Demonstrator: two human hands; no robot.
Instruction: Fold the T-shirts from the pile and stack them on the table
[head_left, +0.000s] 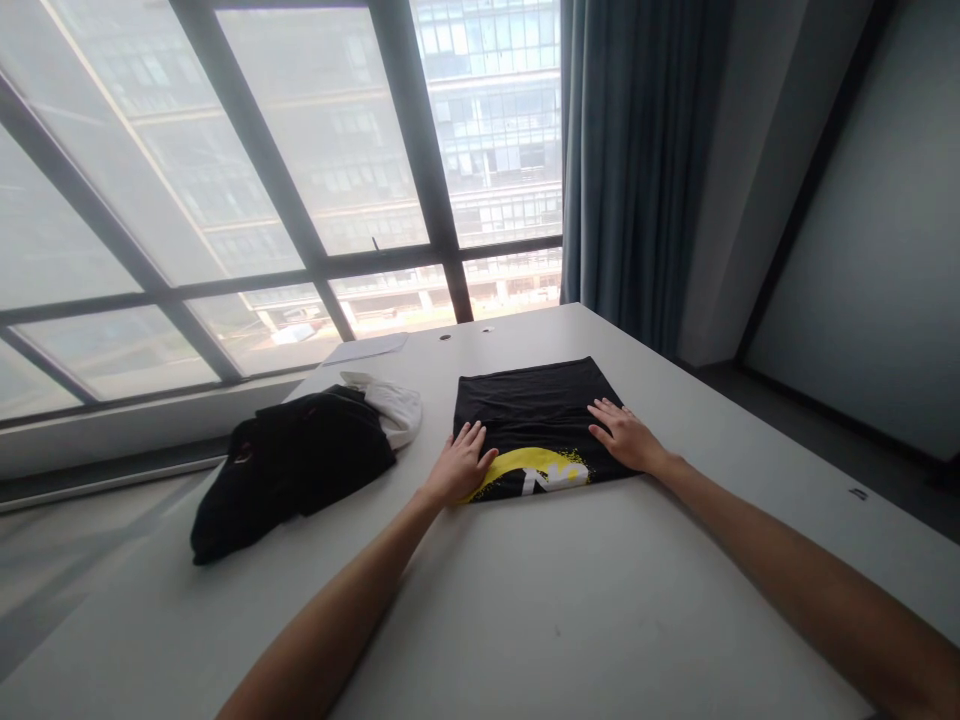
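Note:
A black T-shirt (534, 408) with a yellow and white print lies folded into a flat, four-sided shape on the white table. My left hand (459, 464) rests on its left edge near the print, fingers stretched out. On the right edge lies my right hand (627, 436), flat with its fingers apart. Neither hand grips the cloth; both press on it from above. Slight wrinkles run across the far half of the shirt.
Left of the shirt, a heap of black clothing (300, 465) lies beside a white cloth (395, 408). A white sheet (367, 348) is near the table's (525, 600) far left edge. Beyond stand a window (315, 130) and a blue-grey curtain (637, 170).

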